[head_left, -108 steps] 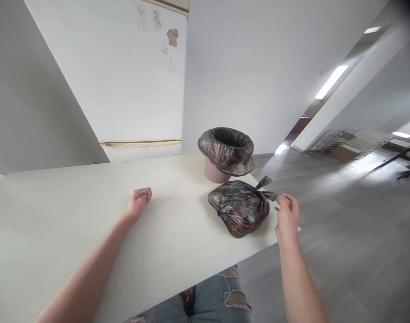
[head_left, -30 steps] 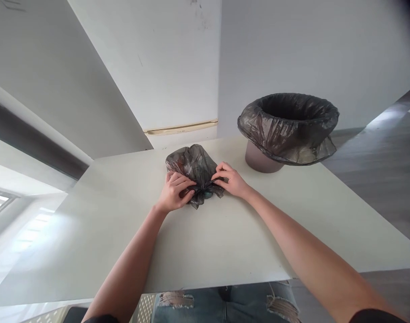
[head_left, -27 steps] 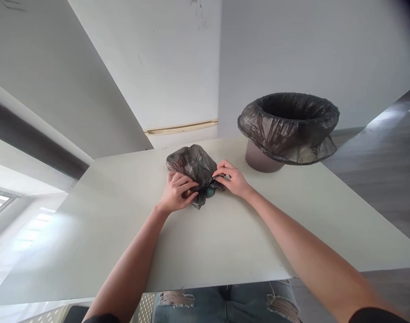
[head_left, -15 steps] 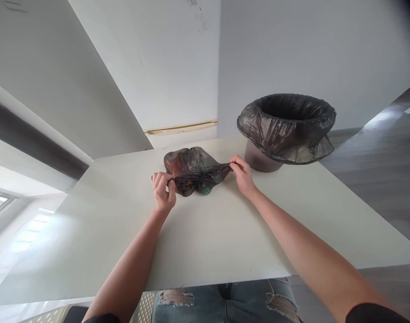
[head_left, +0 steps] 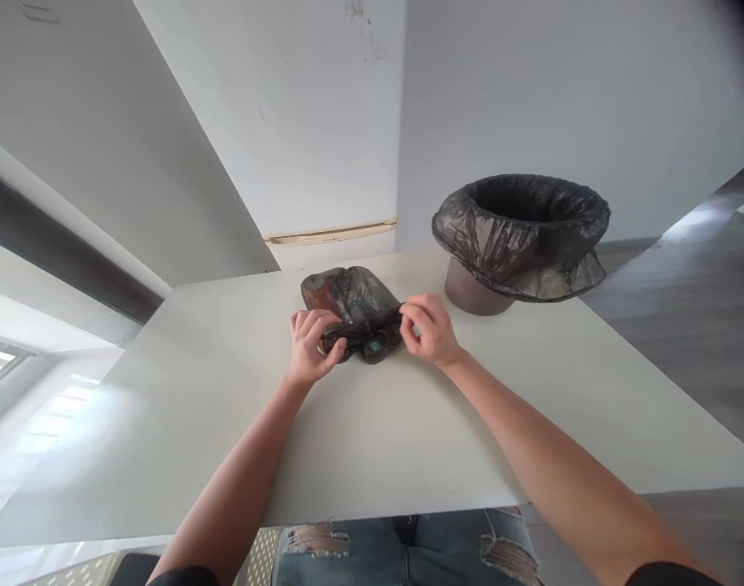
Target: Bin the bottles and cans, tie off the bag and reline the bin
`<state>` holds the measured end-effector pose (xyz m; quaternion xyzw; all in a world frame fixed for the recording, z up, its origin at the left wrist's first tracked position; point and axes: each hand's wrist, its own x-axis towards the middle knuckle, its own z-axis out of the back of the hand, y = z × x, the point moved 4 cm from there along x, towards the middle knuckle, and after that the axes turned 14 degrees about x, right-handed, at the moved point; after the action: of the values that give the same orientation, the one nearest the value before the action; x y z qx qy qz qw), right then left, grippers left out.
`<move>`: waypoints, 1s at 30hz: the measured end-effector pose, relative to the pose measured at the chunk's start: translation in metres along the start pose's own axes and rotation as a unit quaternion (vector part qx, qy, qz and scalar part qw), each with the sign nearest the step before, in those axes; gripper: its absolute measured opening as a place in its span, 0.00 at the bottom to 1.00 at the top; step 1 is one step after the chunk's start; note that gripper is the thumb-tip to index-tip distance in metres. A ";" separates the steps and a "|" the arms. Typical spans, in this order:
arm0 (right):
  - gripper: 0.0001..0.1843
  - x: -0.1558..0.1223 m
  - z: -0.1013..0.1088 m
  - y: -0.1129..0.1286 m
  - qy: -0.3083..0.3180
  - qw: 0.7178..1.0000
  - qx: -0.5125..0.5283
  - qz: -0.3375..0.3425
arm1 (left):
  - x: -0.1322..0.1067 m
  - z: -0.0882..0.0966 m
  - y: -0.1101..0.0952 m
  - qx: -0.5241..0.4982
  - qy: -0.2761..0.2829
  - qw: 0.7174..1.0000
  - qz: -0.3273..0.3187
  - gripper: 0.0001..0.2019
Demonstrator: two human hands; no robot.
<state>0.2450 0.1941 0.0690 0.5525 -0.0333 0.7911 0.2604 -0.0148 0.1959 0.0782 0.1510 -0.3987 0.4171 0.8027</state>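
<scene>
A knotted, see-through black plastic bag [head_left: 353,297] lies on the white table, with reddish-brown and green-blue contents showing dimly through it. At the bag's left front, my left hand [head_left: 311,346] is open, thumb and fingers apart and touching the gathered plastic. On the other side, my right hand [head_left: 430,330] pinches the right end of the gathered plastic between thumb and fingertips. What exactly is inside the bag cannot be made out.
A brown bin [head_left: 477,289] lined with a black bag [head_left: 500,248] stands at the table's back right, its liner folded over the rim. The white table [head_left: 396,439] reaches to my lap. A white fridge-like panel [head_left: 323,130] and a grey wall rise behind.
My hands have come closer together. The left hand has loosened its pinch on the bag's left end and moved right; the right hand has moved left, and the stretched plastic is now slack.
</scene>
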 end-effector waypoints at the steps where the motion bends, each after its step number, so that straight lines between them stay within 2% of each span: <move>1: 0.15 0.001 -0.004 0.007 0.043 0.998 0.015 0.033 | 0.001 -0.001 -0.003 0.010 0.004 1.000 -0.017 0.09; 4: 0.14 0.003 -0.020 0.023 0.153 0.983 0.055 0.087 | 0.003 -0.002 -0.008 0.035 -0.013 0.997 -0.061 0.04; 7: 0.12 0.005 -0.029 0.027 0.189 0.977 0.051 0.085 | 0.001 -0.001 -0.006 0.028 -0.059 0.996 -0.062 0.05; 12: 0.12 0.004 -0.028 0.015 0.200 0.980 0.007 0.007 | -0.010 0.001 0.009 0.002 -0.121 0.992 0.039 0.04; 16: 0.15 -0.003 -0.027 0.003 0.220 0.975 -0.017 -0.010 | -0.018 -0.002 0.022 -0.001 -0.129 0.985 0.117 0.06; 20: 0.19 -0.004 -0.028 0.001 0.240 0.970 -0.017 -0.034 | -0.017 -0.003 0.029 -0.008 -0.129 0.981 0.146 0.08; 22: 0.16 -0.002 -0.029 0.005 0.244 0.969 -0.007 -0.044 | -0.014 -0.001 0.027 -0.008 -0.125 0.983 0.131 0.08; 25: 0.19 0.001 -0.032 0.010 0.257 0.965 -0.007 -0.056 | -0.009 0.001 0.018 -0.015 -0.114 0.991 0.068 0.08; 27: 0.14 0.000 -0.034 0.011 0.265 0.963 -0.009 -0.056 | -0.007 0.001 0.012 -0.030 -0.105 0.994 0.030 0.07; 30: 0.15 0.000 -0.034 0.012 0.253 0.967 0.010 -0.035 | -0.006 0.002 0.011 -0.035 -0.107 0.993 0.019 0.07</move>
<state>0.2107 0.1951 0.0584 0.3377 0.0612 0.8958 0.2825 -0.0264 0.1981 0.0734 0.1586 -0.4995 0.3993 0.7523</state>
